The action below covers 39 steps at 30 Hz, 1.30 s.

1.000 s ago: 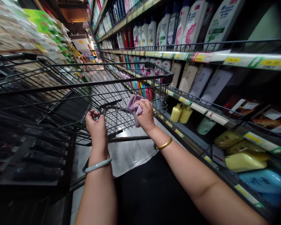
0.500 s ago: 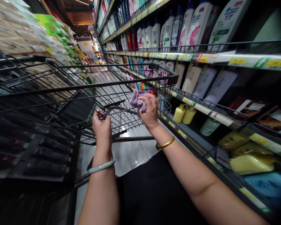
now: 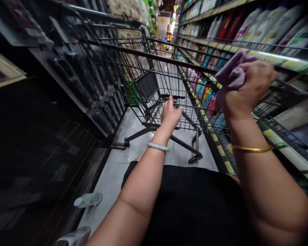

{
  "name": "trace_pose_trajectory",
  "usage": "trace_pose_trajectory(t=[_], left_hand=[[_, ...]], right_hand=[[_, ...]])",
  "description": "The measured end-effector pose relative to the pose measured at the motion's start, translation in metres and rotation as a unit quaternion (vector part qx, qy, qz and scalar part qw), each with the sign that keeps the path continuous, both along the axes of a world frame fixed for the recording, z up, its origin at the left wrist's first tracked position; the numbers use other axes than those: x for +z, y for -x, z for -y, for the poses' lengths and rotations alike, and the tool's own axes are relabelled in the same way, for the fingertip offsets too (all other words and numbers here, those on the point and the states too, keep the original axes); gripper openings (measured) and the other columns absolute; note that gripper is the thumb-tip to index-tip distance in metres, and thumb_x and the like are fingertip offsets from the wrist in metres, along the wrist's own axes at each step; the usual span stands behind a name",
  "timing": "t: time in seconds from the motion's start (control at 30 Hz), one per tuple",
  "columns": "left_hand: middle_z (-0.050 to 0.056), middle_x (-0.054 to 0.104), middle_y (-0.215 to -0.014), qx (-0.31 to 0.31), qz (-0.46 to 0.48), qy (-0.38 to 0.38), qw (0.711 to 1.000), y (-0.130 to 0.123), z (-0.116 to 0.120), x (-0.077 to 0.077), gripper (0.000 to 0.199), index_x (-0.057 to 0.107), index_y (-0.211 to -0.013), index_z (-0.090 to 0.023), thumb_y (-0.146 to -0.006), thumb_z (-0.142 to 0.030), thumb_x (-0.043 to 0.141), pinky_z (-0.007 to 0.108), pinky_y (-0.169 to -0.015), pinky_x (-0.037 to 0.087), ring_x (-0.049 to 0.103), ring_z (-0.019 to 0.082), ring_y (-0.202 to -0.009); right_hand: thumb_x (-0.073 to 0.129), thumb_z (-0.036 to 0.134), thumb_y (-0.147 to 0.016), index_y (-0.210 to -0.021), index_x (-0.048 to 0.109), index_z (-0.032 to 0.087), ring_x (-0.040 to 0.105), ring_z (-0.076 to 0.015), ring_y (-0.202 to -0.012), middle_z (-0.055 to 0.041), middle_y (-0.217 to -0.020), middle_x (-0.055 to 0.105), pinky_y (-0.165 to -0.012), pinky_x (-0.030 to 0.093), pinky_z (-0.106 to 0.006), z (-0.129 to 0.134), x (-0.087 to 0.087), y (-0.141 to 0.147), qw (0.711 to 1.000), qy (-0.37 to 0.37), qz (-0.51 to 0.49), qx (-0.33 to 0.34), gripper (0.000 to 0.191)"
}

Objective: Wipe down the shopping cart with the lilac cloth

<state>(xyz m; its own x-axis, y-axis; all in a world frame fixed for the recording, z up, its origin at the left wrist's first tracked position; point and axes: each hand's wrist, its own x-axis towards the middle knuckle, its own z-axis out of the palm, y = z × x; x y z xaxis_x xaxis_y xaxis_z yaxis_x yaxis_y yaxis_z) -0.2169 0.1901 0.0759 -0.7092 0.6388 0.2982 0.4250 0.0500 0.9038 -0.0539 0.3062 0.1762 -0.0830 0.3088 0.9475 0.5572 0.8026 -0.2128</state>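
Note:
A crumpled purple cloth (image 3: 237, 78) is gripped in my right hand (image 3: 256, 82), which is raised in front of the shelf on the right. My left hand (image 3: 170, 112) is in front of the cart's near side, with its fingers apart and nothing in them. Behind both hands stands a black wire shopping cart (image 3: 166, 58). Whether my left hand touches the cart's wires cannot be made out. A pale bangle (image 3: 157, 147) is on my left wrist and a gold one (image 3: 251, 149) on my right.
Shelves with bottles (image 3: 272, 25) line the right side. Packaged goods hang on a rack (image 3: 92, 89) at the left. On the tiled floor (image 3: 118, 174), a clear bottle (image 3: 88, 200) and another container (image 3: 75, 237) are at the lower left. A green container (image 3: 130, 90) is beyond the cart.
The view has turned left and down. My right hand has risen toward the shelf with the cloth, away from my left hand. Floor items at the lower left have come into view.

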Motion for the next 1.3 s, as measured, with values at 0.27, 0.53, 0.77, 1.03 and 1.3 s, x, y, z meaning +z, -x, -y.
trace_pose_trajectory(t=[0.27, 0.53, 0.77, 1.03, 1.3], left_hand=[[0.016, 0.054, -0.155, -0.027, -0.007, 0.014, 1.0, -0.001, 0.014, 0.008, 0.075, 0.039, -0.165, -0.019, -0.095, -0.024, 0.064, 0.043, -0.119, 0.044, 0.056, 0.03, -0.139], [0.018, 0.054, -0.157, -0.015, -0.004, 0.0, 1.0, 0.002, 0.02, 0.005, 0.079, 0.043, -0.164, -0.019, -0.089, -0.025, 0.068, 0.042, -0.106, 0.055, 0.073, 0.025, -0.105], [0.016, 0.059, -0.147, 0.108, -0.05, -0.102, 0.988, 0.003, 0.035, 0.019, 0.057, 0.063, -0.144, -0.02, -0.09, -0.01, 0.051, 0.039, -0.107, 0.055, 0.069, 0.022, -0.108], [0.015, 0.067, -0.13, 0.25, -0.263, -0.223, 0.905, 0.043, 0.082, 0.07, 0.038, 0.066, -0.13, -0.019, -0.095, -0.022, 0.052, 0.042, -0.111, 0.051, 0.065, 0.025, -0.119], [0.012, 0.074, -0.133, 0.197, -0.501, 0.12, 0.834, 0.104, 0.105, 0.183, 0.048, 0.073, -0.128, -0.024, -0.106, -0.051, 0.04, 0.058, -0.128, 0.021, 0.06, 0.032, -0.131]], right_hand=[[0.06, 0.036, -0.09, -0.102, 0.074, 0.027, 0.07, -0.0246, -0.103, -0.0099, -0.104, 0.076, -0.087, 0.051, -0.043, 0.0, 0.058, 0.026, 0.967, 0.084, 0.234, 0.059, 0.021], [0.059, 0.035, -0.077, -0.088, 0.069, 0.024, 0.055, -0.0215, -0.069, -0.0079, -0.08, 0.07, -0.069, 0.043, -0.039, -0.026, 0.042, 0.043, 0.992, 0.107, 0.068, 0.022, 0.018], [0.052, 0.047, -0.079, -0.096, 0.072, 0.023, 0.061, -0.0235, -0.075, -0.0102, -0.09, 0.075, -0.065, 0.036, -0.032, -0.03, 0.051, 0.042, 0.964, 0.24, 0.114, 0.02, 0.035], [0.048, 0.053, -0.079, -0.094, 0.074, 0.022, 0.064, -0.0258, -0.077, -0.0123, -0.094, 0.079, -0.062, 0.033, -0.031, -0.029, 0.05, 0.032, 0.962, 0.244, 0.119, 0.039, 0.043], [0.048, 0.05, -0.076, -0.085, 0.071, 0.022, 0.06, -0.0217, -0.071, -0.0091, -0.085, 0.076, -0.062, 0.036, -0.03, -0.037, 0.055, 0.004, 0.955, 0.261, 0.122, 0.07, 0.038]])
